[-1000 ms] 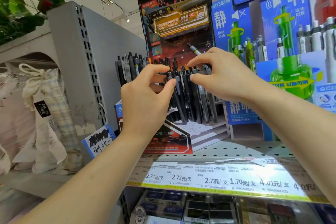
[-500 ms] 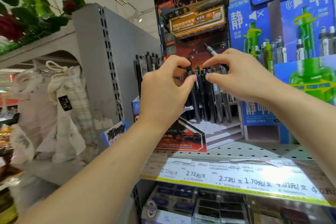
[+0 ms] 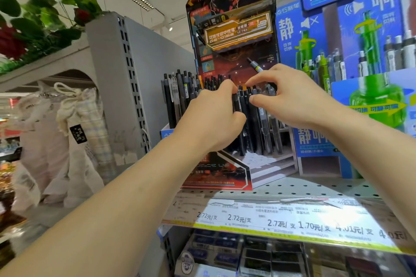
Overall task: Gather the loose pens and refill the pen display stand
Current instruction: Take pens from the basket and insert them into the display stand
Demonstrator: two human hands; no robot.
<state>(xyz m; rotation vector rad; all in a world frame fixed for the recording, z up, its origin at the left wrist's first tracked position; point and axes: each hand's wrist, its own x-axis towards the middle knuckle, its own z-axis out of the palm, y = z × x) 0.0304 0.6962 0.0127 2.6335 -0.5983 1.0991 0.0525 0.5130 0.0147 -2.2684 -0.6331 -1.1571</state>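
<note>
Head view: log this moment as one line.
left hand: grips black pens | right hand: pinches pen | pen display stand: partly filled

Both forearms are bare from the frame's lower edge up to the hands, left [image 3: 211, 117] and right [image 3: 290, 99]; the nails are short and plain.

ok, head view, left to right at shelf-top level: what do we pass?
Cloth drawstring bags → grey shelf upright → pens in the side holder → left hand gripping black pens in the red display stand → right hand → blue-and-green pen display.
</note>
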